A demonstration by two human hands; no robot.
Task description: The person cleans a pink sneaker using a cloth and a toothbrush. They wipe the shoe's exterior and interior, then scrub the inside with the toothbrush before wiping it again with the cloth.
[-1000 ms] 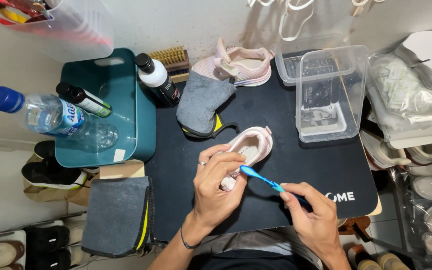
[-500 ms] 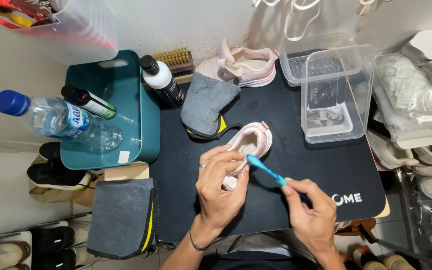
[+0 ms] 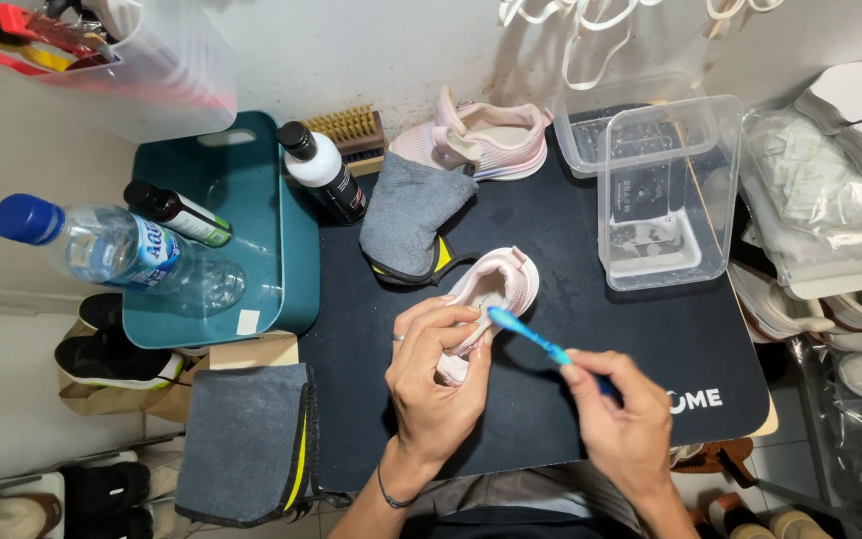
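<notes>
Head view: left hand (image 3: pixel 438 384) fingers wrapped round the little pink shoe (image 3: pixel 491 299) on the black mat (image 3: pixel 571 250), toe pointing away, while right hand (image 3: pixel 619 424) pinches the blue toothbrush (image 3: pixel 531 337), bristles touching its side.

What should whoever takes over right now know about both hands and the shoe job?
Left hand: grips the small pink shoe over the black mat.
Right hand: holds the blue toothbrush, head against the shoe.
Nearby: second pink shoe at the mat's far edge, grey cloth, clear plastic tub.
Done: cannot tell how clean.
Left: the second shoe looks untouched.
</notes>
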